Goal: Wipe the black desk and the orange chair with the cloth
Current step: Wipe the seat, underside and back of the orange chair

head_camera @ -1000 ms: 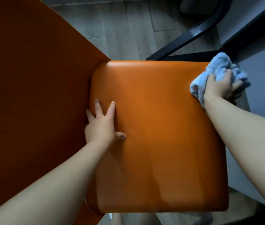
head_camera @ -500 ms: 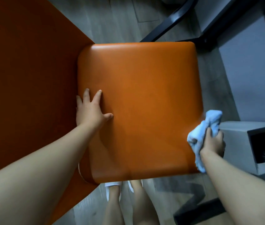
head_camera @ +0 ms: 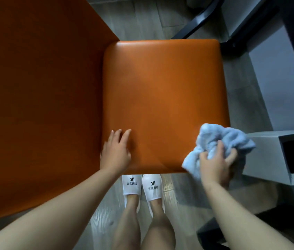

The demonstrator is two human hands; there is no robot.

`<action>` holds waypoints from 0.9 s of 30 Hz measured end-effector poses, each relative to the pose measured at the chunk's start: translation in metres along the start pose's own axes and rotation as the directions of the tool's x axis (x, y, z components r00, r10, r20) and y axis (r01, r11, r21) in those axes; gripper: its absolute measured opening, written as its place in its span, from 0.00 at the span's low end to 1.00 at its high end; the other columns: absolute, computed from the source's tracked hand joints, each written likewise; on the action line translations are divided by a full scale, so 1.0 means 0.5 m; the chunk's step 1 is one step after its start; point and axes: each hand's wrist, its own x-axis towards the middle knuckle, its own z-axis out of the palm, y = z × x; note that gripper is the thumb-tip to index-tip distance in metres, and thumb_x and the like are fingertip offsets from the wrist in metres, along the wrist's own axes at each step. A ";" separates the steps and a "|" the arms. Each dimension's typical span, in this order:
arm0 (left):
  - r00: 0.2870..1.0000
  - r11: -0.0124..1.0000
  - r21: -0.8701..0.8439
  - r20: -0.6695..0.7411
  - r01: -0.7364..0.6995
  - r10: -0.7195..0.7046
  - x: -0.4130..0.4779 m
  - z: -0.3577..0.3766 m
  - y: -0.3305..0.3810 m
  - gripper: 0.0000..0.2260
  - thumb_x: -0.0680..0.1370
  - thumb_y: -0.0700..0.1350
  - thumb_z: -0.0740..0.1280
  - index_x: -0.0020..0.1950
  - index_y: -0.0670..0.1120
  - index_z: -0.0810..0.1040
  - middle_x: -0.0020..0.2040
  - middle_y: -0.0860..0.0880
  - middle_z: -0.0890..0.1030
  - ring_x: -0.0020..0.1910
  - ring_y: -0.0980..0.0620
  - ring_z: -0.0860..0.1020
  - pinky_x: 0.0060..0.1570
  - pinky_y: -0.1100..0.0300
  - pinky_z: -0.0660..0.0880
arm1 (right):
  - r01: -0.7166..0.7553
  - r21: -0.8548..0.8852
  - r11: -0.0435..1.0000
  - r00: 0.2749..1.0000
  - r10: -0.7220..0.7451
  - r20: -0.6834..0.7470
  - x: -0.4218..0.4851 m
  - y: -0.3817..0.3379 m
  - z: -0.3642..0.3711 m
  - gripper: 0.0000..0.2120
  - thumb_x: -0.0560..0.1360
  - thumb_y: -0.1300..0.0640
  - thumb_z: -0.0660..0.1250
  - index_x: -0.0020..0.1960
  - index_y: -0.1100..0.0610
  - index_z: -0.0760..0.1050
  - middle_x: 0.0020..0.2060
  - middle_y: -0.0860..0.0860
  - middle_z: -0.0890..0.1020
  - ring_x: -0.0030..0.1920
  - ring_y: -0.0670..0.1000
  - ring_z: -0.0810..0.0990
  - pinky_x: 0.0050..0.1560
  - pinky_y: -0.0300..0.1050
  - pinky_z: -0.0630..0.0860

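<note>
Blue cloth is soft and floppy, so my right hand bunches it tight; left hand rests spread on the slick orange chair seat.

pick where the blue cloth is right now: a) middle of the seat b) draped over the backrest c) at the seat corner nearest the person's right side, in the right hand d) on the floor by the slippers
c: the right hand grips the bunched cloth at that corner of the orange chair seat.

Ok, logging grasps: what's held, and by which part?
The right hand grips the blue cloth by its bunched middle; left hand holds nothing, resting on the orange chair.
</note>
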 end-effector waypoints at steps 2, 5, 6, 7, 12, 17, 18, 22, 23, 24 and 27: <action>0.999 0.998 0.043 0.026 -0.037 0.036 -0.009 0.000 -0.008 0.28 0.78 0.40 0.60 0.76 0.52 0.55 0.77 0.46 0.56 0.76 0.46 0.50 0.73 0.50 0.55 | 0.226 -0.142 0.964 0.970 -0.209 0.124 -0.073 -0.016 0.021 0.28 0.69 0.52 0.70 0.68 0.46 0.69 0.71 0.55 0.61 0.61 0.62 0.67 0.59 0.55 0.67; 0.997 0.992 0.105 0.049 -0.063 0.058 -0.019 0.000 -0.021 0.28 0.77 0.41 0.60 0.76 0.51 0.55 0.77 0.46 0.55 0.76 0.46 0.50 0.73 0.49 0.55 | 0.591 -0.067 0.804 0.791 -0.561 0.243 -0.121 -0.029 0.021 0.26 0.61 0.58 0.75 0.59 0.48 0.78 0.63 0.57 0.74 0.52 0.63 0.76 0.51 0.54 0.73; 0.996 0.988 0.139 0.061 -0.073 0.065 -0.023 0.001 -0.025 0.29 0.78 0.42 0.61 0.76 0.52 0.54 0.77 0.47 0.54 0.76 0.46 0.50 0.73 0.49 0.55 | 0.624 0.008 0.781 0.763 -0.612 0.210 -0.112 -0.032 0.010 0.25 0.58 0.61 0.76 0.55 0.51 0.81 0.58 0.58 0.77 0.48 0.63 0.78 0.47 0.55 0.75; 0.995 0.982 0.173 0.075 -0.078 0.066 -0.028 0.004 -0.032 0.29 0.78 0.43 0.61 0.76 0.52 0.54 0.77 0.48 0.54 0.76 0.47 0.49 0.73 0.49 0.53 | 0.620 0.073 0.781 0.770 -0.623 0.139 -0.097 -0.036 -0.006 0.24 0.58 0.62 0.76 0.54 0.53 0.81 0.55 0.59 0.78 0.46 0.64 0.78 0.46 0.56 0.76; 0.999 0.968 0.252 0.046 -0.008 -0.004 -0.053 0.002 -0.041 0.29 0.79 0.50 0.61 0.77 0.49 0.52 0.78 0.51 0.52 0.77 0.49 0.47 0.73 0.48 0.50 | 0.431 -0.052 0.901 0.902 -0.428 0.058 0.089 -0.050 -0.074 0.26 0.70 0.57 0.66 0.67 0.44 0.69 0.70 0.51 0.63 0.64 0.60 0.65 0.63 0.54 0.63; 0.999 0.952 0.306 0.034 0.030 -0.043 -0.074 -0.014 -0.037 0.30 0.78 0.53 0.61 0.77 0.48 0.53 0.78 0.50 0.53 0.76 0.49 0.49 0.73 0.49 0.52 | 0.446 -0.198 0.873 0.888 -0.404 0.218 0.077 -0.044 -0.034 0.26 0.73 0.51 0.64 0.70 0.44 0.65 0.74 0.51 0.55 0.69 0.59 0.59 0.67 0.59 0.59; 0.998 0.949 0.313 0.039 0.025 -0.039 -0.078 -0.015 -0.036 0.30 0.78 0.53 0.61 0.77 0.48 0.53 0.78 0.50 0.54 0.76 0.49 0.50 0.73 0.49 0.53 | 0.502 -0.204 0.840 0.858 -0.456 0.236 0.046 -0.038 -0.018 0.26 0.72 0.47 0.65 0.69 0.43 0.66 0.74 0.51 0.55 0.69 0.59 0.59 0.67 0.58 0.59; 0.997 0.942 0.335 0.063 0.010 -0.033 -0.086 -0.013 -0.031 0.28 0.79 0.52 0.60 0.76 0.48 0.55 0.77 0.49 0.56 0.76 0.48 0.52 0.72 0.50 0.54 | 0.822 -0.230 0.522 0.568 -0.719 0.400 -0.048 -0.010 0.020 0.27 0.69 0.45 0.69 0.66 0.42 0.67 0.75 0.51 0.55 0.69 0.59 0.61 0.61 0.53 0.64; 0.997 0.939 0.344 0.074 0.006 -0.033 -0.086 -0.013 -0.031 0.27 0.79 0.52 0.60 0.76 0.48 0.55 0.77 0.49 0.56 0.76 0.48 0.53 0.72 0.50 0.54 | 0.867 -0.206 0.453 0.496 -0.759 0.422 -0.051 -0.008 0.022 0.24 0.69 0.50 0.69 0.64 0.44 0.69 0.75 0.51 0.57 0.67 0.59 0.63 0.58 0.52 0.66; 0.996 0.936 0.351 0.085 0.003 -0.035 -0.086 -0.013 -0.031 0.27 0.79 0.52 0.59 0.76 0.48 0.55 0.77 0.49 0.56 0.76 0.48 0.53 0.72 0.50 0.54 | 0.901 -0.165 0.402 0.433 -0.792 0.431 -0.046 -0.009 0.018 0.23 0.68 0.55 0.69 0.63 0.47 0.71 0.74 0.51 0.60 0.65 0.60 0.66 0.54 0.51 0.68; 0.995 0.929 0.369 0.099 -0.011 -0.027 -0.086 -0.014 -0.032 0.26 0.80 0.51 0.57 0.76 0.47 0.55 0.77 0.48 0.56 0.75 0.49 0.56 0.72 0.52 0.55 | 0.905 -0.073 0.418 0.415 -0.838 0.354 0.011 -0.038 -0.014 0.22 0.64 0.59 0.71 0.59 0.54 0.76 0.69 0.55 0.69 0.59 0.64 0.72 0.50 0.55 0.72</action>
